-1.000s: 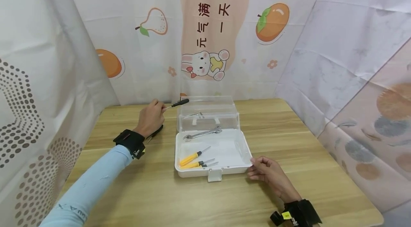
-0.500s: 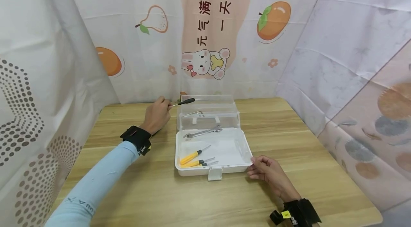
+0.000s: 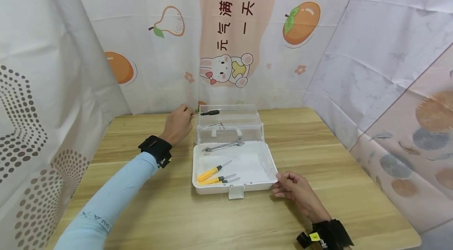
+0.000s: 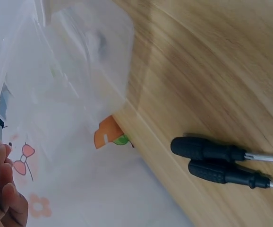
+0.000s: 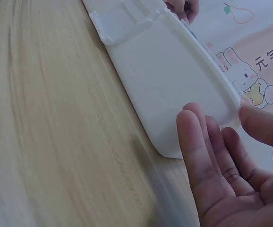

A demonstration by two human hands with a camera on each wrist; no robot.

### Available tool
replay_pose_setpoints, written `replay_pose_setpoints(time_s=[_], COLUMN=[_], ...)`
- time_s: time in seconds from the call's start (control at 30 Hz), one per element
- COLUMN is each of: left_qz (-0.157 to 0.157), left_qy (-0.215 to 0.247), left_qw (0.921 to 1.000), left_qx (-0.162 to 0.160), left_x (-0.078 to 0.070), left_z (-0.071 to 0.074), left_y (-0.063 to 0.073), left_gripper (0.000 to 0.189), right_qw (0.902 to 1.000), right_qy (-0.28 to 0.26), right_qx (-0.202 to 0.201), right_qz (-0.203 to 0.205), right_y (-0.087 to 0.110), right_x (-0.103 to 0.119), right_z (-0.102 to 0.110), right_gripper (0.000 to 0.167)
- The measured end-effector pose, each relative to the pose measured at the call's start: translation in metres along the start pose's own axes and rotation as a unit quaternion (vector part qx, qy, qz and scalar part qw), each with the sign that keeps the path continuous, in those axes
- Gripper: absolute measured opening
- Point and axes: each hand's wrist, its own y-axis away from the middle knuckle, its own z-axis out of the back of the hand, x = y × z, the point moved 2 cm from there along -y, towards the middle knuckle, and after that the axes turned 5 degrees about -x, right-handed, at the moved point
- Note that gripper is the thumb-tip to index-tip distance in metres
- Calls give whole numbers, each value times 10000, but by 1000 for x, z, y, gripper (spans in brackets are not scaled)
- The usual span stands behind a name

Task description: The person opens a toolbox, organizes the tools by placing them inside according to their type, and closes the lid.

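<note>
My left hand [image 3: 178,125] pinches a black-handled screwdriver [image 3: 210,113] by its shaft, handle pointing right, in front of the raised clear lid [image 3: 228,118] of a white toolbox [image 3: 216,190]. In the left wrist view the fingers [image 4: 4,177] grip the thin shaft, and the handle is mostly cut off from sight behind the lid. At the toolbox's front right corner, my right hand [image 3: 293,191] holds the rim, thumb [image 5: 259,124] on top and fingers by the outer wall. Inside lie several yellow-handled screwdrivers [image 3: 209,174] and a wrench [image 3: 223,146].
Two more black-handled screwdrivers [image 4: 207,149] lie side by side on the wooden table [image 3: 159,210], near the left arm. A bent metal tool [image 3: 214,125] shows in the lid area. Printed curtains [image 3: 141,45] hang around the table's back and sides.
My left hand has moved right and slightly back, carrying the black-handled screwdriver over to the toolbox lid. The right hand and toolbox stay in place.
</note>
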Motion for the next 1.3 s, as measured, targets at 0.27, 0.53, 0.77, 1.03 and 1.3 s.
replay_pose_setpoints(time_s=[0.27, 0.53, 0.77, 1.03, 1.3], left_qz=[80, 243, 260, 225, 780], left_qy=[63, 150, 290, 713, 172], left_qw=[9998, 9995, 9990, 9972, 9907], left_qx=[140, 113, 210, 7, 1099], left_x=[-3, -8, -10, 1, 51], left_z=[-5, -8, -14, -8, 12], left_y=[-4, -9, -8, 3, 51], left_gripper=[10, 11, 21, 20, 21], right_qw=[10000, 9998, 10000, 10000, 9998], right_qy=[-15, 0, -37, -1, 42], right_qx=[24, 170, 16, -1, -140], right_qz=[-37, 52, -47, -93, -109], right_y=[-1, 1, -1, -1, -1], right_x=[1, 3, -1, -1, 1], right_z=[-2, -5, -7, -6, -2], right_gripper=[25, 23, 25, 25, 30])
